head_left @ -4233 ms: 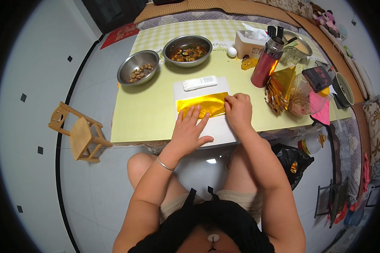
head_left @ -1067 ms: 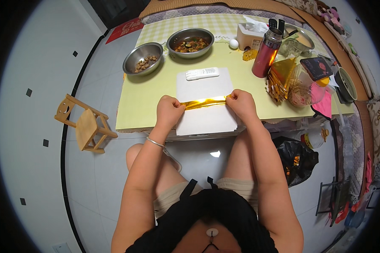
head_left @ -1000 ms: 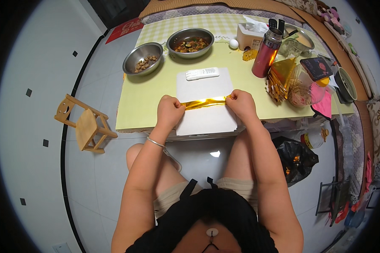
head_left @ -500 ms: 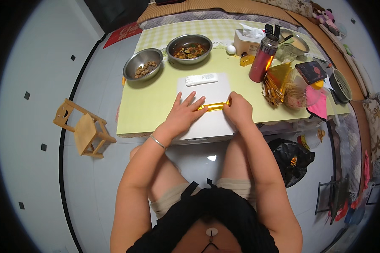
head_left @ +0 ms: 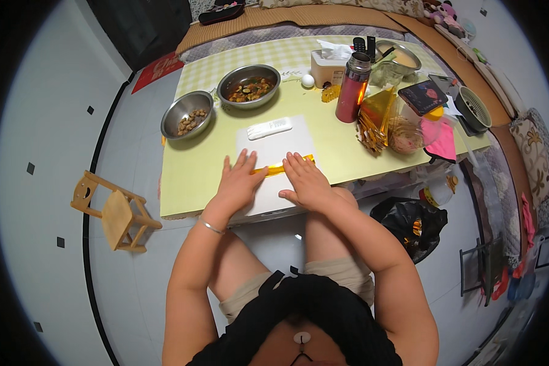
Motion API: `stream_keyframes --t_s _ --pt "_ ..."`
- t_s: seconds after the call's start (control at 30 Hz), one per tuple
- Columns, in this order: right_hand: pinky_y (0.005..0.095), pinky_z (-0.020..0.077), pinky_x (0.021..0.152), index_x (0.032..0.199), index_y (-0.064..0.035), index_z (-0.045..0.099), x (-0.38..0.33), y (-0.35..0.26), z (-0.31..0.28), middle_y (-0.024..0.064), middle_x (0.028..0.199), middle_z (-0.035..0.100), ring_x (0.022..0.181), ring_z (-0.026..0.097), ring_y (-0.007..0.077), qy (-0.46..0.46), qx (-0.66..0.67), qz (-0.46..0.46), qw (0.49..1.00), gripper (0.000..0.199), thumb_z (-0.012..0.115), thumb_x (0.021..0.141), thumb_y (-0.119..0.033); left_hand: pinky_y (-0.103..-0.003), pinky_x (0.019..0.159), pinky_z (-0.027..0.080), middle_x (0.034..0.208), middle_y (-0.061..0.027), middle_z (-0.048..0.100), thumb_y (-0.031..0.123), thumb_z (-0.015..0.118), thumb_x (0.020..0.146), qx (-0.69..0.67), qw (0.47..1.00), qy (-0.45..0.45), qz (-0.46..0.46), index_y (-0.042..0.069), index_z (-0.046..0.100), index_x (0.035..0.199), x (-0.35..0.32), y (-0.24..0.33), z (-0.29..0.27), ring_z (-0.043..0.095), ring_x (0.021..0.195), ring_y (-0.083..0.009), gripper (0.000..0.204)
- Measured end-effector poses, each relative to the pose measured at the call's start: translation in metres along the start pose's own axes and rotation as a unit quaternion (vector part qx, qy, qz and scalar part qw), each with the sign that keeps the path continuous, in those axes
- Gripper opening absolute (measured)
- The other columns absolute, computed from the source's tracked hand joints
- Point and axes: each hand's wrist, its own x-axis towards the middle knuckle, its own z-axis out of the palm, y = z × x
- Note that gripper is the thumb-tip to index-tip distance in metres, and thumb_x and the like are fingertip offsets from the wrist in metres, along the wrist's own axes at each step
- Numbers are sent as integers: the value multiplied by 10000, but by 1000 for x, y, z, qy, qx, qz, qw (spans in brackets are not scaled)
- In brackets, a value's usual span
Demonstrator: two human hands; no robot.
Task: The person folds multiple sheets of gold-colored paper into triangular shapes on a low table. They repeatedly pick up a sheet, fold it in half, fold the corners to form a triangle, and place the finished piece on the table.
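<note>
A narrow, shiny gold foil strip point(head_left: 276, 169) lies crosswise on a white sheet point(head_left: 264, 198) near the table's front edge. My left hand point(head_left: 237, 182) rests on the sheet with spread fingers, its thumb side touching the strip's left end. Flat across the right part of the strip is my right hand point(head_left: 308, 182), its fingers stretched out and covering some of the foil. A small gold end shows past those fingertips. Just beyond both hands, a flat white packet point(head_left: 269, 128) lies on the same sheet.
Two steel bowls with food, one of brown pieces point(head_left: 168, 118) and one of saucy chunks point(head_left: 225, 96), stand at the far left. Rightward are a red flask point(head_left: 351, 91), gold foil sheets point(head_left: 379, 110), brown sticks point(head_left: 371, 135) and a tissue box point(head_left: 327, 70). A small wooden chair point(head_left: 119, 215) stands left.
My right hand has gone from gripping the strip's right end to lying flat across it with fingers extended. My left hand stays at the left end. The whole view has shifted slightly.
</note>
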Motion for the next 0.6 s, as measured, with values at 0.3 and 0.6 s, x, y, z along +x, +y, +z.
stream_keyframes --t_s 0.3,0.6 --pt "474 200 1237 1521 51 343 5 8 16 242 1607 303 1512 261 364 4 -79 -30 996 851 562 946 -537 -538 1224 194 1582 -245 347 506 634 911 -176 980 55 77 -38 354 1512 19 48 18 280 1497 -395 858" --pt "459 248 1224 1511 47 357 -10 21 -10 238 1591 336 1498 295 359 15 23 27 999 712 561 988 -392 -514 1218 222 1595 -307 270 624 664 848 -110 990 58 -60 -124 308 1499 -31 31 29 243 1501 -439 1053"
